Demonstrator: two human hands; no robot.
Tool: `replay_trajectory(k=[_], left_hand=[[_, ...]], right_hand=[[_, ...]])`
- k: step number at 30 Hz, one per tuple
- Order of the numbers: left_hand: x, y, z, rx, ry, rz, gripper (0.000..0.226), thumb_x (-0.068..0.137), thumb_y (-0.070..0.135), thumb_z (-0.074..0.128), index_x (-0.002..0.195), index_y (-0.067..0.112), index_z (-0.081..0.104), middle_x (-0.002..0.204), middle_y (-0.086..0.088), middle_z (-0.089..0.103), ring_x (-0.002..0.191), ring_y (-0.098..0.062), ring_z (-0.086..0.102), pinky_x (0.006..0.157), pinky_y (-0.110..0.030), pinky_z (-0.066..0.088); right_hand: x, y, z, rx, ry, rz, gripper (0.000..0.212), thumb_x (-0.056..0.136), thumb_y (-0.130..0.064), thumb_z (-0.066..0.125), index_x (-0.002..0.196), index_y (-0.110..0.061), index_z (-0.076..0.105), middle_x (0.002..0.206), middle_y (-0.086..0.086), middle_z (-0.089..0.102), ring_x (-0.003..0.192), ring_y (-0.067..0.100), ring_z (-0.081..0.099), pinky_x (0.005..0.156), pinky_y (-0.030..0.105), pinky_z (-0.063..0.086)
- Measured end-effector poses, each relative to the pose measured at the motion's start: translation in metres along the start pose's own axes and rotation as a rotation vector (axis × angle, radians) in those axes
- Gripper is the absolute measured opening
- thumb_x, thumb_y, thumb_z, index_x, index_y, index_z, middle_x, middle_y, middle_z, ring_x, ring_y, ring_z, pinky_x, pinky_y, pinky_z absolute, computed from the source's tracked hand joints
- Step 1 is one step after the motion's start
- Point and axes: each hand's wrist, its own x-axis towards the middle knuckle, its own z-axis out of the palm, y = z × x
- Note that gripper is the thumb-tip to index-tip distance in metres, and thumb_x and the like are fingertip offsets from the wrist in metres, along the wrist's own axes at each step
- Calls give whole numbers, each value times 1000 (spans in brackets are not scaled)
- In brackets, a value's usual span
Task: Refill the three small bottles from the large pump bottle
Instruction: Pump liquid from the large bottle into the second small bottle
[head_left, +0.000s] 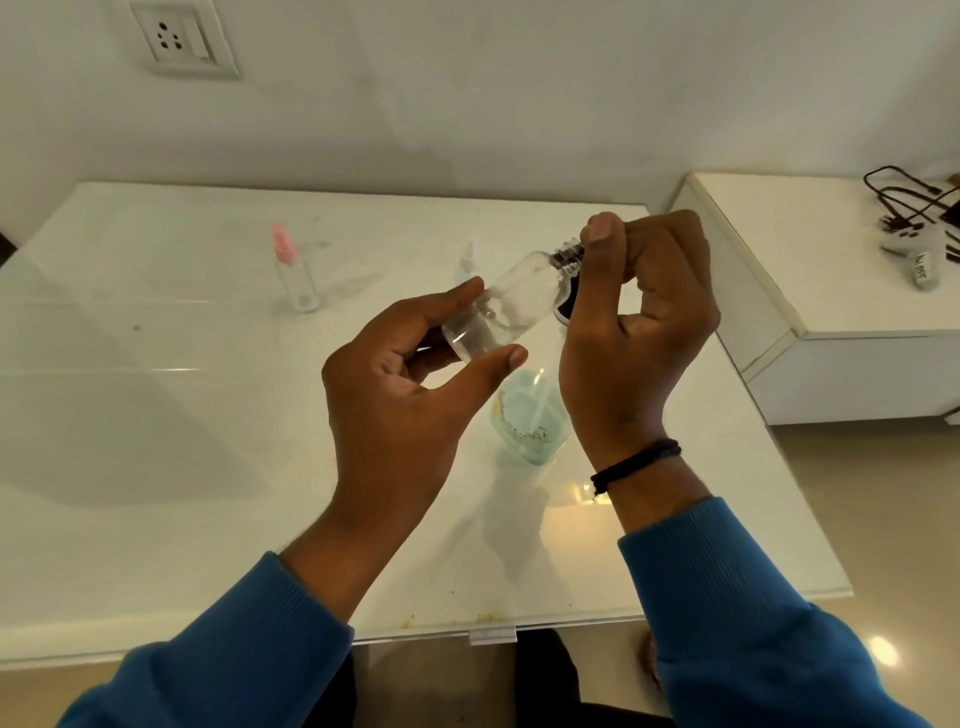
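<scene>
Bench (156, 415): white, glossy, set against the wall; carries all the task's items.

Side cabinet (831, 249): white, to the right of the bench, with black cables (904, 197) and a small white device lying on top.

Large pump bottle (530, 415): pale green, standing on the bench directly below the hands, its dip tube visible through the wall. Its pump head is mostly hidden behind the right hand.

Left hand (410, 384): grip clamped on the base of the small clear bottle (498, 306), thumb on one side, fingers on the other, holding it tilted above the bench with its neck toward the right.

Right hand (634, 322): fingers curled at the bottle's threaded neck, pinching there. Whether a cap is being turned on or off cannot be told. A black wristband (636, 462) sits on this wrist.

Pink-capped spray bottle (296, 275): small, clear, upright on the far left part of the bench; looks empty.

White-capped small bottle (467, 262): upright, just beyond the left hand, partly hidden; contents unclear.

Progress, as judged: the held bottle shows no clear liquid level, and the other two stand capped and untouched, so the refilling looks to be at its start, with all three still to fill.
</scene>
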Motion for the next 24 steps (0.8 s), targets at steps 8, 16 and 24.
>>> replay_trajectory(k=[8,16,24], left_hand=[[0,0,0,0,-1,6,47,76,15,88,121,9,71,113,1,74,103,-9,72,84,-19,59],[0,-1,0,-19,-5,4,47,76,13,87,120,11,71,112,4,74,102,-7,72,84,-19,58],[0,-1,1,-8,2,0,48,76,15,88,121,12,71,113,4,74,103,-9,72,85,-20,59]], right_hand=[[2,0,0,-12,-5,-3,34,99,-11,59,66,-1,58,72,0,49,67,32,48,61,52,41],[4,-2,1,-17,0,-5,35,98,-12,59,66,0,58,72,0,49,68,31,48,61,52,41],[4,0,0,-28,-17,-31,32,98,-10,60,67,-4,59,74,-3,49,69,30,48,61,54,42]])
